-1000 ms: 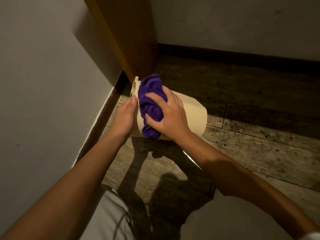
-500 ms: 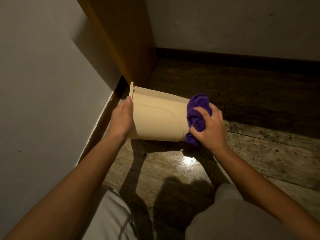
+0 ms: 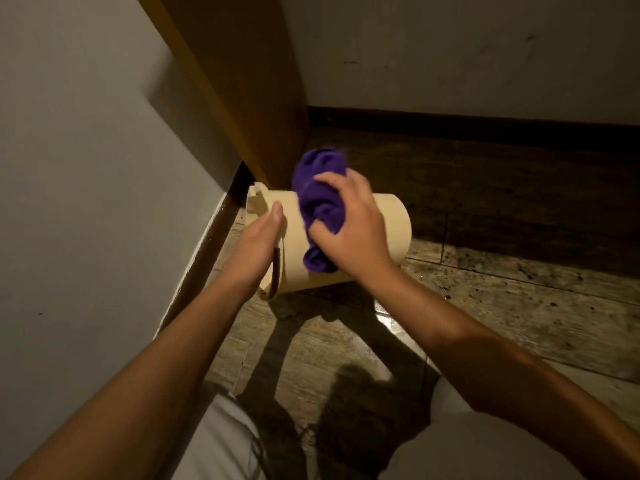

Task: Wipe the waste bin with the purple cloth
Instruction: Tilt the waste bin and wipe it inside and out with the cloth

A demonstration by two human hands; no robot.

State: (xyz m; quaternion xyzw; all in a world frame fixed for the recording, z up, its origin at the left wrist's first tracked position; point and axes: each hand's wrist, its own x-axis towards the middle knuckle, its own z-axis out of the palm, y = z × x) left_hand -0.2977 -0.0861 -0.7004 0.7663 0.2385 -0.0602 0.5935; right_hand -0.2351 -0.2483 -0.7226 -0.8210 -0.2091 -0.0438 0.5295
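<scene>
Smooth matt plastic waste bin point(image 3: 388, 223), soft fuzzy purple cloth point(image 3: 320, 202), rough worn wood floor point(image 3: 502, 306).

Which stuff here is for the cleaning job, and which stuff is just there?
For the job:
- waste bin, on its side
- purple cloth
- right hand, gripping the cloth
- left hand, steadying the bin

Just there:
- wooden floor
- wooden panel
- wall

The waste bin point(image 3: 388, 230) lies on its side on the wooden floor point(image 3: 519, 306), hemmed in at its open end by the left wall point(image 3: 86, 202) and its dark skirting point(image 3: 207, 251), with the wooden panel point(image 3: 242, 81) close behind, perhaps touching. To the right, bare floor runs open to the back wall point(image 3: 485, 57). The near floor lies between the person's knees point(image 3: 467, 452).
</scene>
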